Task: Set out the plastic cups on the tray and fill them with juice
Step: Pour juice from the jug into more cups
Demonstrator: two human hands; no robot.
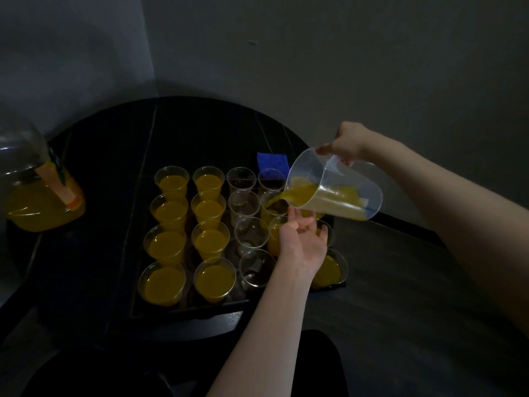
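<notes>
A: Your right hand grips the handle of the jug, tipped well over, and juice runs from the spout into a cup just beyond your left hand. That left hand is loose and spread, palm up, fingertips touching the underside of the jug.

B: Where do the cups stand?

A: All on the tray on the desk. The two columns farthest from your left hand are full. The next column is empty: four clear cups. The column under your hands looks partly done, though your left hand hides some of it and I cannot tell how full those are.

B: So what could go wrong?

A: Three things, I judge. The jug is tilted steeply, so a little more tilt would send a surge over the rim of the cup. These cups look light and stand close together, so your left wrist, lying just above the nearer ones, could knock a full one into its neighbours. And the spout sits a bit above the cup, so the stream may drift and splash onto the tray.

B: And the big bottle?

A: Well apart from both hands, on the far side of the full cups. No risk there.
</notes>
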